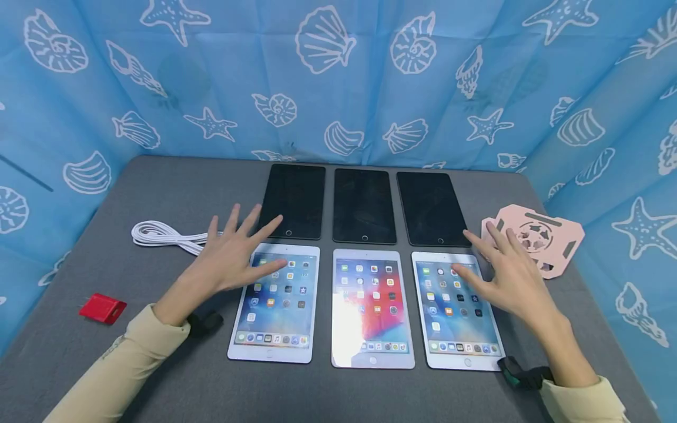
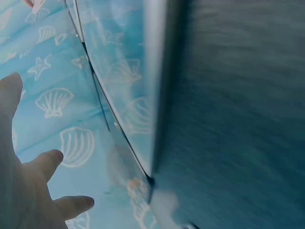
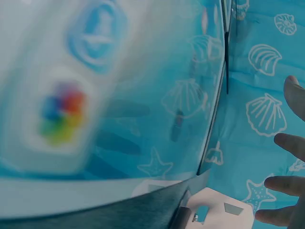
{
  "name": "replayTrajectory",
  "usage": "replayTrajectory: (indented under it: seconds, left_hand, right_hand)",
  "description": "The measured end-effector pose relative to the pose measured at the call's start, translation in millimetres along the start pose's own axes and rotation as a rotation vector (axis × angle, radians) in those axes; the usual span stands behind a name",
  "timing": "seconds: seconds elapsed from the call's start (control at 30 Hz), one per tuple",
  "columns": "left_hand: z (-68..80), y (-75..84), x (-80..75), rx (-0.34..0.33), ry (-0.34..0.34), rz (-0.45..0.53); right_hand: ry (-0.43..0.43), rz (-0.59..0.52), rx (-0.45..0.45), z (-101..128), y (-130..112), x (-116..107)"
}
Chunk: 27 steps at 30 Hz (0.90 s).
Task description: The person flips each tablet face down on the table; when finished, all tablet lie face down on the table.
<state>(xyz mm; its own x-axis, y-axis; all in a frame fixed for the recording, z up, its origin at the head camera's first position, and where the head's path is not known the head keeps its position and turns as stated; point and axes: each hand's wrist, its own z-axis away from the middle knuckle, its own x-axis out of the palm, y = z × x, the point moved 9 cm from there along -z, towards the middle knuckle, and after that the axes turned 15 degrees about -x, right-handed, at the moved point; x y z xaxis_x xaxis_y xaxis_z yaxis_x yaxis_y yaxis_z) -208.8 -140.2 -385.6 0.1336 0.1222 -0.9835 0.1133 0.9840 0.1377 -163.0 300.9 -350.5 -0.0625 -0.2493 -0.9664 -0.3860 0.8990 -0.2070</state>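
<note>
My left hand spreads its fingers over the upper left part of the left white tablet, whose screen shows app icons. Over the upper right corner of the right white tablet my right hand is held with fingers apart, the thumb over the lit screen. Neither hand grips anything. Between them lies a middle white tablet, also lit, with glare on its lower left. Spread fingers of the left hand and the right hand show at the edges of the wrist views.
Three dark-screened tablets lie in a back row: left, middle and right. A white coiled cable and a red plug adapter are at left. A pink plastic stand lies at right on the grey table.
</note>
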Motion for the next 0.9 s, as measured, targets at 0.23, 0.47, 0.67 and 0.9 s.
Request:
replayTrajectory:
  seconds: [0.23,0.47,0.67,0.9]
  left_hand:
    - [-13.7,32.9,-7.5,0.056,0.026,-0.007]
    - [-29.3,70.6,-7.5,0.099,0.008,0.020]
    - [-39.3,113.7,-2.4,0.162,-0.051,0.074]
    - [-57.7,161.5,6.7,0.219,-0.100,0.080]
  right_hand:
    - [-0.011,-0.012,0.012,-10,3,-5]
    - [-0.001,-0.016,-0.009,-22,1,-8]
    - [0.015,-0.046,-0.045,-38,0,-5]
    - [0.040,-0.099,-0.058,-53,4,-1]
